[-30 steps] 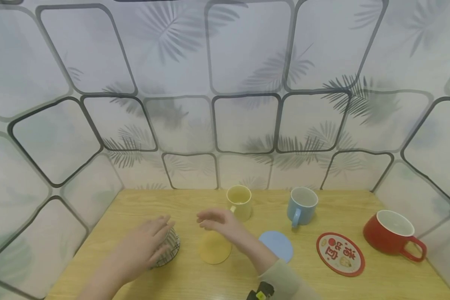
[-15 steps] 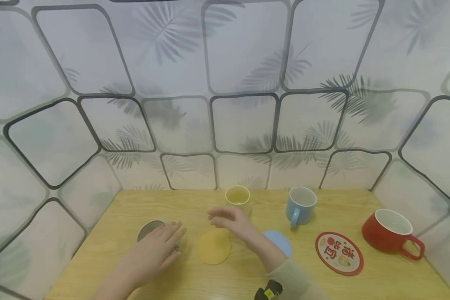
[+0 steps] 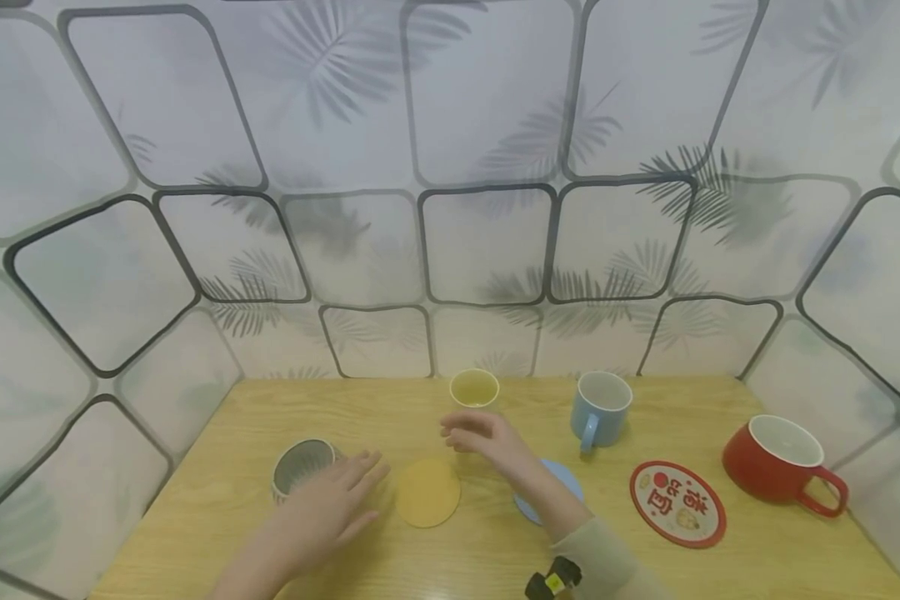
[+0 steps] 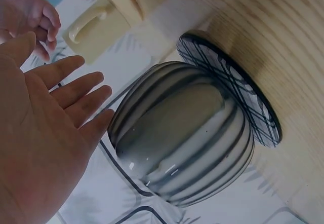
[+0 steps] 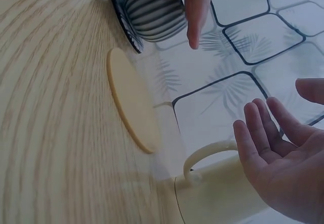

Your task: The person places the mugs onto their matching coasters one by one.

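Ribbed cup [image 4: 185, 140]; left grip [image 3: 328, 504], right grip [image 3: 489, 437] relaxed, holding nothing; red-rimmed coaster [image 3: 677, 505] bears Chinese characters [image 3: 695, 499].

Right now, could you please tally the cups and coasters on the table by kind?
Cups: 4 (ribbed cup, yellow mug, blue mug, red mug)
Coasters: 4 (plaid coaster, yellow coaster, blue coaster, red-rimmed coaster)
Total: 8

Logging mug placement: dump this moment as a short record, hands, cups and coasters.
left hand: holds nothing; beside ribbed cup, contact unclear
right hand: holds nothing; near yellow mug
ribbed cup: on plaid coaster
yellow mug: on table, off yellow coaster
blue mug: behind blue coaster, apart
red mug: right of red-rimmed coaster, apart
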The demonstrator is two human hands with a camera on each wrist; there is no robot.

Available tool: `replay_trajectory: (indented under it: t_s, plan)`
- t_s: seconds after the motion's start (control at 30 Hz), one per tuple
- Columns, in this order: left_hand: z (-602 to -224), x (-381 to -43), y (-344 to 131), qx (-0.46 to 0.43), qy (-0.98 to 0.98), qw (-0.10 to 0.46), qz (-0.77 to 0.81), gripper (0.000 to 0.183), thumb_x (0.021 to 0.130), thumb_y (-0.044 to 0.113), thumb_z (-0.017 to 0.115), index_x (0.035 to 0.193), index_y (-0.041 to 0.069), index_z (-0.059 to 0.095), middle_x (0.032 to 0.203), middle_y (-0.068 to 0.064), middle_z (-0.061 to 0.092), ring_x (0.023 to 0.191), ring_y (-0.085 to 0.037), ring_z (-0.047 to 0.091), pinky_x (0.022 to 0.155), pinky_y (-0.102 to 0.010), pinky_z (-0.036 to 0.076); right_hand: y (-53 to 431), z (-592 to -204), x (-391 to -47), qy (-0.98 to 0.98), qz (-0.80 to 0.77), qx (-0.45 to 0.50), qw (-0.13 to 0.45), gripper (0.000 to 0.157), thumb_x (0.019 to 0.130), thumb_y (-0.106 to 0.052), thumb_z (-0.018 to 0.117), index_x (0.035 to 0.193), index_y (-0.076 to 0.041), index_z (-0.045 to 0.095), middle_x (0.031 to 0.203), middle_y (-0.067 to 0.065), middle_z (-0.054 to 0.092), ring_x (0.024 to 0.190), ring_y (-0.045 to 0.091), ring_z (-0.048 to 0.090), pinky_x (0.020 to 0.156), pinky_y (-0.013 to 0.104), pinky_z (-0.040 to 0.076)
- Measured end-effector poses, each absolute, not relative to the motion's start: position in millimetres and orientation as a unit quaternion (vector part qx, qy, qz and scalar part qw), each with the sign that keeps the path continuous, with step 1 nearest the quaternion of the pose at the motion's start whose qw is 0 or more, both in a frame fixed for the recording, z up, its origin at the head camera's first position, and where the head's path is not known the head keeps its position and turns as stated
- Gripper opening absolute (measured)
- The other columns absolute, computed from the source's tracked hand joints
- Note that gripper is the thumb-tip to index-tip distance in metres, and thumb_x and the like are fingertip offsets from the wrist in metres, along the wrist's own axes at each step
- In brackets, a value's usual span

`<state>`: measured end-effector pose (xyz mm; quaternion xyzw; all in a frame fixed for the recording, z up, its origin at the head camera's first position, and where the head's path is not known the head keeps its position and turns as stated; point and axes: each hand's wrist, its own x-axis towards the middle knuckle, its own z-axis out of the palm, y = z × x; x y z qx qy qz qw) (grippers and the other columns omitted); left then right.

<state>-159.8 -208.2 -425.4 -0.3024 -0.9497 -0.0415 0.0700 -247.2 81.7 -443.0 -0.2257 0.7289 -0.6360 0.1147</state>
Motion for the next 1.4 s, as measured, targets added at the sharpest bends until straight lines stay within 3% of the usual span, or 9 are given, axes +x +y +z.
replay_trajectory:
  t_s: [0.23, 0.6, 0.93, 1.4]
  plan:
    - [-431, -161, -204, -0.310, -0.947, 0.078, -0.038, 0.056, 0.105, 0.038, 0.063, 0.151, 0.006, 0.057, 0.158, -0.016, 0.056, 0.141, -0.040, 0.058, 0.113, -0.058, 0.053, 88, -448, -248, 0.728, -0.643, -0.208, 0.115, 0.042, 0.107, -0.016, 0.060, 0.139, 0.011, 0.060, 0.136, 0.034, 0.065, 0.123, 0.045, 0.069, 0.108, 0.039, 0.060]
    - [-443, -162, -201, -0.323, -0.943, 0.064, -0.045, 0.057, 0.107, 0.040, 0.060, 0.152, 0.006, 0.056, 0.160, -0.016, 0.054, 0.146, -0.038, 0.055, 0.119, -0.058, 0.048, 97, -454, -248, 0.728, -0.650, -0.191, 0.111, 0.041, 0.107, -0.017, 0.059, 0.138, 0.010, 0.060, 0.134, 0.032, 0.067, 0.125, 0.048, 0.067, 0.110, 0.045, 0.059]
    - [-450, -163, -199, -0.328, -0.942, 0.064, -0.042, 0.056, 0.108, 0.038, 0.058, 0.154, 0.006, 0.055, 0.161, -0.016, 0.053, 0.148, -0.036, 0.053, 0.121, -0.056, 0.047, 105, -462, -251, 0.730, -0.649, -0.181, 0.113, 0.043, 0.108, -0.021, 0.059, 0.138, 0.010, 0.060, 0.136, 0.030, 0.067, 0.120, 0.033, 0.071, 0.109, 0.040, 0.059]
    - [-457, -166, -196, -0.315, -0.946, 0.037, -0.062, 0.057, 0.109, 0.040, 0.055, 0.154, 0.004, 0.054, 0.161, -0.017, 0.052, 0.149, -0.036, 0.052, 0.123, -0.056, 0.044, 109, -468, -255, 0.733, -0.649, -0.166, 0.117, 0.044, 0.106, -0.018, 0.060, 0.138, 0.014, 0.059, 0.136, 0.032, 0.066, 0.121, 0.033, 0.071, 0.108, 0.038, 0.060]
